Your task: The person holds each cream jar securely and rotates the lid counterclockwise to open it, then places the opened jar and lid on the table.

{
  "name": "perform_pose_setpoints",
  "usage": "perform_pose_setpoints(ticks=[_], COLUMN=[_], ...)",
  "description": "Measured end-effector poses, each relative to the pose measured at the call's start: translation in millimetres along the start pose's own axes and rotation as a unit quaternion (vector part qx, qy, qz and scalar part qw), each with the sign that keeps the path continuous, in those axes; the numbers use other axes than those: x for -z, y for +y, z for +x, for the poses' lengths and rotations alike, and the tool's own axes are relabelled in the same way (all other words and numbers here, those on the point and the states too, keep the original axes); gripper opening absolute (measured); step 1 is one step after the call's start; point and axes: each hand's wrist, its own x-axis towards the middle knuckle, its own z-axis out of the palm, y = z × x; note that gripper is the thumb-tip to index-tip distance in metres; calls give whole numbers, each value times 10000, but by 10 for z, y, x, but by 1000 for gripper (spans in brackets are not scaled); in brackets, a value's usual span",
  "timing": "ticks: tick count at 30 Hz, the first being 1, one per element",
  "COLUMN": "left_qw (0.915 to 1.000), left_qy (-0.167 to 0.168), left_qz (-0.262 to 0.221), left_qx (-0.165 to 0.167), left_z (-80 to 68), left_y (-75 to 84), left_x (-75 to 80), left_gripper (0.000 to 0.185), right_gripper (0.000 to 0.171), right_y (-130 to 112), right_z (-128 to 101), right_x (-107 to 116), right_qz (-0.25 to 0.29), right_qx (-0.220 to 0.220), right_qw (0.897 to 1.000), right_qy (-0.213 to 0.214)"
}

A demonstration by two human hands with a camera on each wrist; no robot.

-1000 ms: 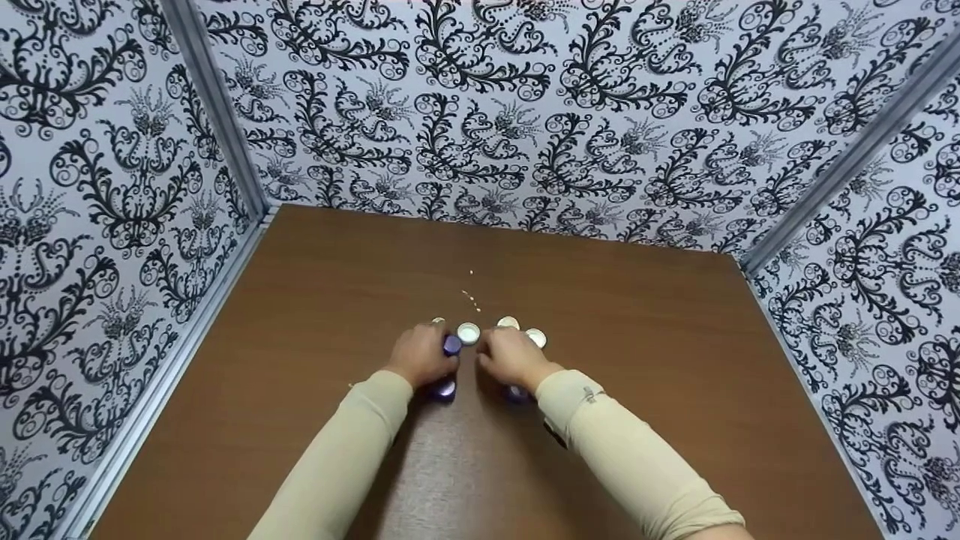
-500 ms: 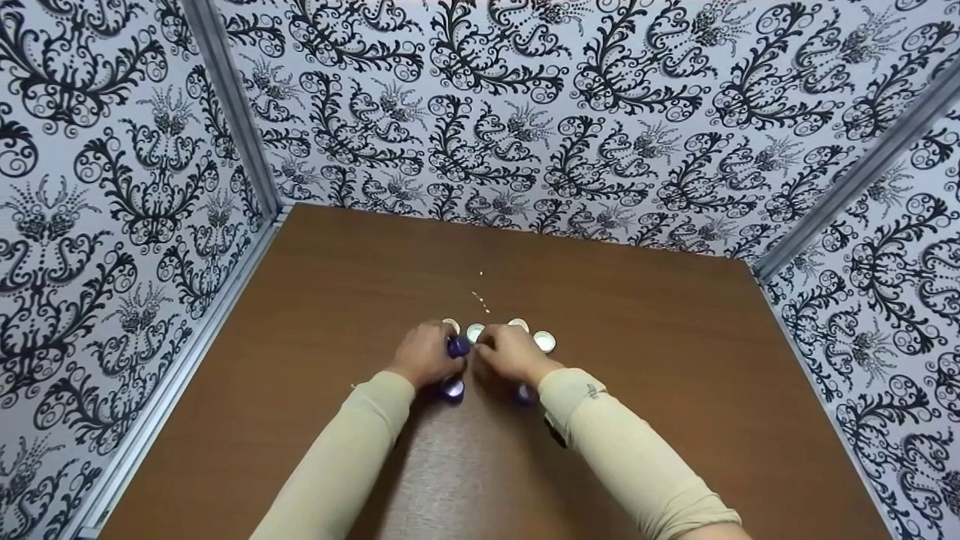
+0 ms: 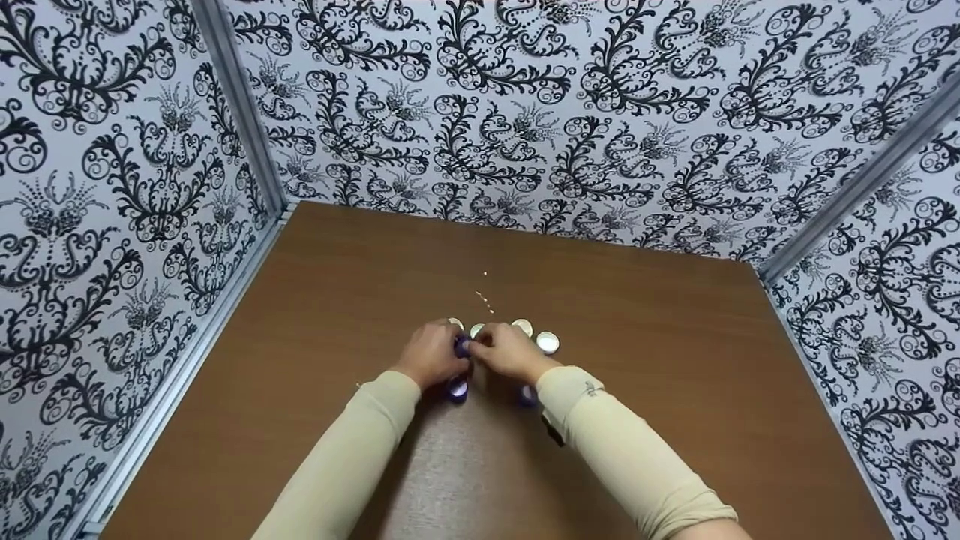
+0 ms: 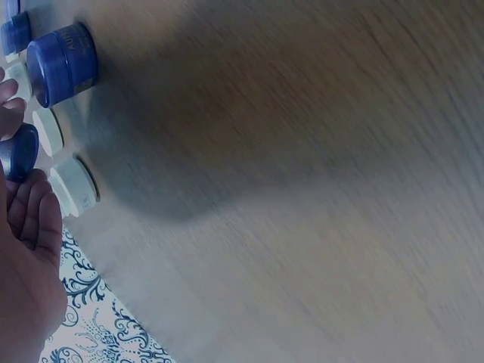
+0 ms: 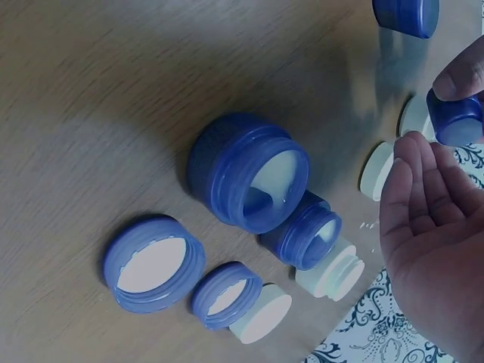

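My left hand grips a small blue jar near the middle of the table. From the other side my right hand meets it, the thumb pressed to its side and the fingers around it. The right wrist view shows this blue jar between thumb and fingers. Left of the right hand there stand an uncapped large blue jar, a smaller open blue jar and an open white jar. A blue lid, a small blue lid and a white lid lie in front of them.
A large blue jar with lettering stands near the left hand, with a white jar beyond. Small white bits lie on the brown table. Patterned panels enclose the table's back and sides.
My right hand has moved slightly left and now touches the small blue jar in my left hand. Before, there was a gap between them. The view has shifted a little.
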Motion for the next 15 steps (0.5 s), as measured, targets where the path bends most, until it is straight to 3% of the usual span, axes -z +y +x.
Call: perform_pose_setpoints(ticks=[15], left_qw=[9997], left_qy=[-20], left_qz=[-164], left_qx=[-166], left_z=[9], left_y=[-48], left_x=[-27], left_gripper=[24], right_gripper=[14], right_y=[12], right_z=[17], right_x=[-10], right_qz=[360], right_qx=[8], right_qw=[9993], right_qy=[45])
